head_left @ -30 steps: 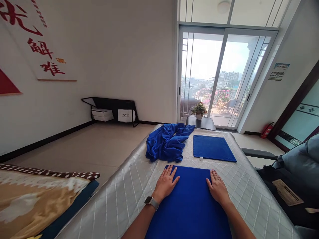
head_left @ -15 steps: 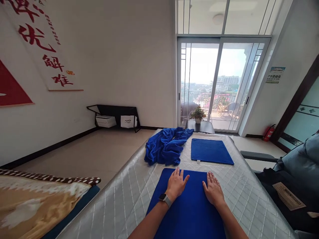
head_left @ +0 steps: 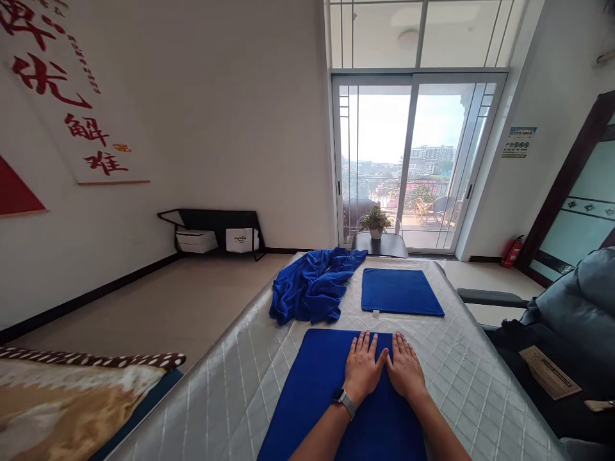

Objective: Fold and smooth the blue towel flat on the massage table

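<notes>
A folded blue towel (head_left: 307,390) lies flat on the silver quilted table (head_left: 230,397) right in front of me. My left hand (head_left: 362,366), with a watch on its wrist, rests palm down on the towel with fingers stretched out. My right hand (head_left: 405,368) lies flat beside it, thumbs nearly touching. Neither hand holds anything. Farther back sit a second folded blue towel (head_left: 400,291) and, left of it, a crumpled heap of blue towels (head_left: 310,286).
A small dark table with a potted plant (head_left: 375,221) stands past the table's far end before glass sliding doors. A grey chair (head_left: 571,314) is at the right, a patterned blanket (head_left: 72,397) at the lower left, a black shelf with white boxes (head_left: 216,234) by the wall.
Both hands have slid inward along the towel from its outer edges until they lie side by side at its middle. The view has shifted slightly.
</notes>
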Motion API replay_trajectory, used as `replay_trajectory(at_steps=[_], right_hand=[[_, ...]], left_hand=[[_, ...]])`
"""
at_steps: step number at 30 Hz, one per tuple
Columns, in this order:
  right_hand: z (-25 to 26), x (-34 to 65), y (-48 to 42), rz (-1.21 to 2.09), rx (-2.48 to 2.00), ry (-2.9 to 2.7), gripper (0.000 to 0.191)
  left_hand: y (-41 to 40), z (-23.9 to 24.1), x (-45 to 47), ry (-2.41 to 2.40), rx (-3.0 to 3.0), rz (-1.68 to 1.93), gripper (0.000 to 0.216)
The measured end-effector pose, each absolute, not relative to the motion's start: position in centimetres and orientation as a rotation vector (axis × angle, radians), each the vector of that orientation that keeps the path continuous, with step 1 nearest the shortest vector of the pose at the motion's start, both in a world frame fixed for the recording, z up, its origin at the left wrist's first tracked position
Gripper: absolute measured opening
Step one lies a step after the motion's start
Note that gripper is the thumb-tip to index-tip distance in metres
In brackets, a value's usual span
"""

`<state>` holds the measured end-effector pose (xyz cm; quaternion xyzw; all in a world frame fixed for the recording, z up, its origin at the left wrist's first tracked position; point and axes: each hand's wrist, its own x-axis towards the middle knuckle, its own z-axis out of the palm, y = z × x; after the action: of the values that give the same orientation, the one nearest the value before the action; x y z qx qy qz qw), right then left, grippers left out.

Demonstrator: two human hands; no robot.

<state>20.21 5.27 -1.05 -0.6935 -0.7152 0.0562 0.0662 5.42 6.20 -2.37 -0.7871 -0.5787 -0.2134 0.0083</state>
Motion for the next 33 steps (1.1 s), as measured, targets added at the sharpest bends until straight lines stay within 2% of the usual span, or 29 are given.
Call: replay_trajectory(at_steps=[7,12,33], right_hand=[[-0.7,20.1,5.1,0.218,-2.101,-2.117,0.075],[-1.3,20.3,5.4,0.222,-2.085,-2.104,0.077],[-1.2,20.3,5.5,0.205,-2.111,-2.127,0.077]], left_hand=[[7.7,-2.1,-6.0,-1.982,-2.265,-0.436,0.075],[7.9,-3.0,-11.2,-2.052,-2.196,-0.431,0.076],[7.7,-2.4,-12.0,-2.127,-2.254,-0.527,0.081]])
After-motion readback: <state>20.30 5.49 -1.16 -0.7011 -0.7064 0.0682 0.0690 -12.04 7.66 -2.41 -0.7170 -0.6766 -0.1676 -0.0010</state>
